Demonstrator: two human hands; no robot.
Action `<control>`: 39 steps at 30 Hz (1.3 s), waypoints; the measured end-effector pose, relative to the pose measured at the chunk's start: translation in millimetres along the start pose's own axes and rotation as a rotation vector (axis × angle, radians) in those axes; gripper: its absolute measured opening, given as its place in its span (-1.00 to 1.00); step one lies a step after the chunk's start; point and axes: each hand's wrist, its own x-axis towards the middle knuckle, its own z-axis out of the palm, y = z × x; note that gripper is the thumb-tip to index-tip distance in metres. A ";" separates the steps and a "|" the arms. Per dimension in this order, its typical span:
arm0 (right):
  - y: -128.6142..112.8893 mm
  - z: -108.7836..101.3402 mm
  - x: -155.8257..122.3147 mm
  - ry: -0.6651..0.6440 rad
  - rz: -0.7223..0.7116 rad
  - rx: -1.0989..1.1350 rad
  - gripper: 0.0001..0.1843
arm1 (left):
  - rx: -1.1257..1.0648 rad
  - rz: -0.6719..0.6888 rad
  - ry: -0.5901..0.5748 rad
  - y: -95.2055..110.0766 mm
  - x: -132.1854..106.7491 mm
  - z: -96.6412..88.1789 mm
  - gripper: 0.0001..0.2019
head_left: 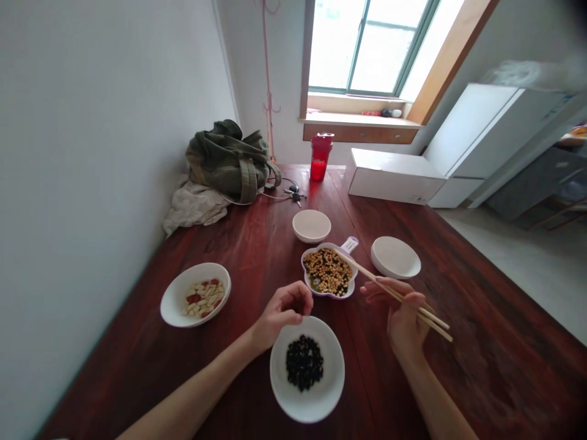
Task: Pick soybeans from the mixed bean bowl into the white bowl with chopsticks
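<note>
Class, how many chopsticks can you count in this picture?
2: both chopsticks are side by side in the right hand, which partly hides them, and point toward the flower-shaped dish.

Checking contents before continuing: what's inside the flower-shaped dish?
The flower-shaped dish holds mixed tan and dark beans, with chopsticks extending over its edge. Beans cover most of its floor, so whatever lies beneath them cannot be seen.

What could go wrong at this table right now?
The small tan beans might slip off the chopsticks in the right hand and roll across the table. The left hand is right by the rim of the white bowl of dark beans, so a nudge could perhaps tip it.
</note>
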 end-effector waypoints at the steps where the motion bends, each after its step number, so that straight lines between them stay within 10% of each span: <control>1: -2.2 -1.2 0.7 0.039 -0.071 -0.036 -0.40 | 0.000 -0.006 -0.054 1.5 -0.1 -0.8 -0.74; 6: -13.0 -12.1 10.9 0.167 -0.268 -0.282 -0.55 | 0.023 -0.086 -0.234 1.7 0.1 -2.8 -0.57; 12: 7.1 -33.5 27.9 0.033 -0.134 -0.587 -0.60 | -0.025 -0.099 -0.115 2.4 -2.7 -0.6 -0.60; 23: 7.1 -56.9 31.4 -0.060 -0.106 -0.786 -0.52 | 0.234 0.064 0.509 44.5 -18.7 -12.2 -0.69; 32: -42.0 -97.5 -49.2 -0.218 -0.034 -0.677 -0.59 | 0.204 0.410 0.969 33.2 19.5 -30.9 -0.68; 39: -63.4 -89.5 -126.0 -0.327 0.029 -0.437 -0.68 | 0.226 0.591 1.209 12.6 45.3 -29.6 -0.69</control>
